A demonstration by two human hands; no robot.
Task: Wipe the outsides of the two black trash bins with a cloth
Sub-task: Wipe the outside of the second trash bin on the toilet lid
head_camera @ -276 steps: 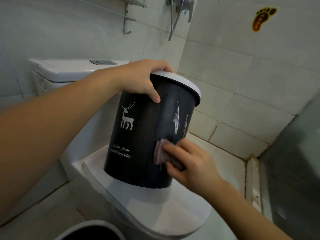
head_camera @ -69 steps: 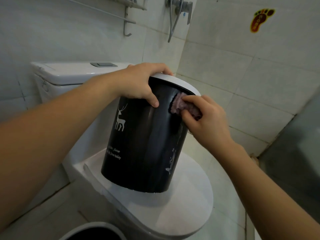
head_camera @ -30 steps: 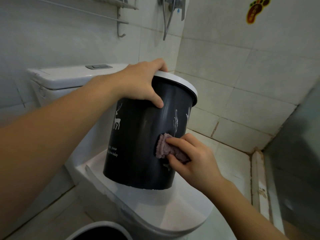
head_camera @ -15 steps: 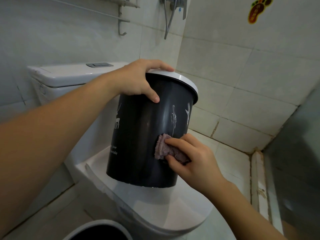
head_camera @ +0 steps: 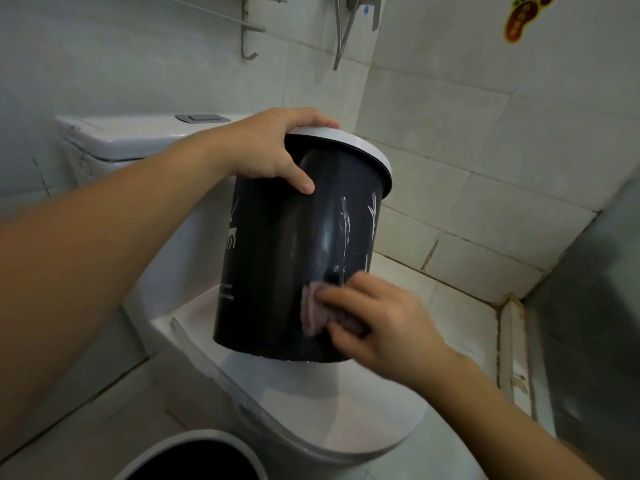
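A black trash bin (head_camera: 277, 271) with a white rim and a white deer print stands tilted on the closed toilet lid (head_camera: 346, 410). My left hand (head_camera: 273, 150) grips its rim at the top, thumb down on the black wall. A small pinkish cloth (head_camera: 313, 311) is pressed against the bin's lower right side by my right hand (head_camera: 377, 323), whose fingers pinch it. A second black bin (head_camera: 194, 459) with a white rim shows at the bottom edge, mostly cut off.
The white toilet tank (head_camera: 131, 136) with a flush button stands behind the bin. Tiled walls close in at the back and right. A shower hose (head_camera: 346, 36) and a metal rack (head_camera: 249, 29) hang above. A raised tile curb (head_camera: 512, 341) runs along the floor at right.
My right hand has slid the cloth lower on the bin's side. The bin has turned, so the deer print now sits further round to the left.
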